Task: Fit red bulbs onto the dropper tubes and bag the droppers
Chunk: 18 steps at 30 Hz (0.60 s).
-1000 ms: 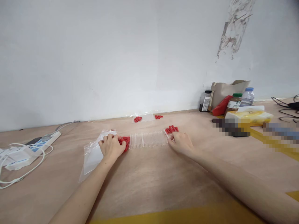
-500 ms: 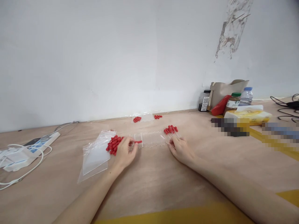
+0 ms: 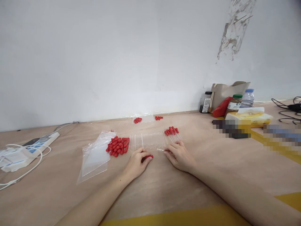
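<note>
My left hand (image 3: 138, 162) pinches a red rubber dropper bulb (image 3: 148, 156) between thumb and fingers, just above the table. My right hand (image 3: 177, 157) grips a thin clear glass dropper tube (image 3: 160, 149), whose end points left towards the bulb; the two are apart. Behind both hands lies a row of clear glass tubes (image 3: 151, 140), side by side. A pile of red bulbs (image 3: 118, 146) is at the row's left end. Past my right hand lie several droppers with red bulbs on their tubes (image 3: 171, 131), partly hidden by that hand.
Clear plastic bags (image 3: 95, 160) lie left of the pile. More red bulbs (image 3: 137, 120) rest on plastic near the wall. A power strip (image 3: 42, 147) with white cables is far left. Bottles (image 3: 206, 102), a grey bag (image 3: 227, 89) and a tissue pack (image 3: 249, 117) stand back right.
My left hand has moved right and nearer to me with the red bulb, uncovering the pile. My right hand has come slightly nearer with the glass tube, now held flatter.
</note>
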Tool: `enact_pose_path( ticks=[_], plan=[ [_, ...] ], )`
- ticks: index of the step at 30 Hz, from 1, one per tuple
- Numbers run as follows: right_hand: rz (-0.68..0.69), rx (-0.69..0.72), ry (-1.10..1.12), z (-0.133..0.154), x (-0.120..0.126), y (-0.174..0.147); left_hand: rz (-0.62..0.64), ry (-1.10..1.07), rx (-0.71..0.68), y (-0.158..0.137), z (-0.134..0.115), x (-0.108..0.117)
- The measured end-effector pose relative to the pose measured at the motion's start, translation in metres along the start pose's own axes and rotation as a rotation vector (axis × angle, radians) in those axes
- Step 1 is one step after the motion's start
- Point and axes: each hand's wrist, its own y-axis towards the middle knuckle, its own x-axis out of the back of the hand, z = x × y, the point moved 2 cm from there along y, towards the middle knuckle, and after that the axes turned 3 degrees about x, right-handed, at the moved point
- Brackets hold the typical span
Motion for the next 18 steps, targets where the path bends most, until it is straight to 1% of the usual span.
enact_pose_path(
  ticks=[5, 10, 16, 18],
  plan=[
    [0.008, 0.013, 0.025, 0.004, -0.0024, 0.0004, -0.04, -0.059, 0.015, 0.0008, -0.0051, 0.0013],
    [0.003, 0.037, 0.008, 0.0051, -0.0039, 0.0004, -0.061, -0.01, 0.031, 0.001, -0.0075, 0.0019],
    [0.006, 0.088, -0.029, 0.0049, -0.0055, 0.0002, -0.061, -0.013, 0.029, 0.0019, -0.0069, -0.0007],
    [0.004, 0.12, -0.021, 0.0048, -0.006, 0.0006, -0.05, -0.031, 0.01, 0.0018, -0.0081, -0.0004]
  ],
)
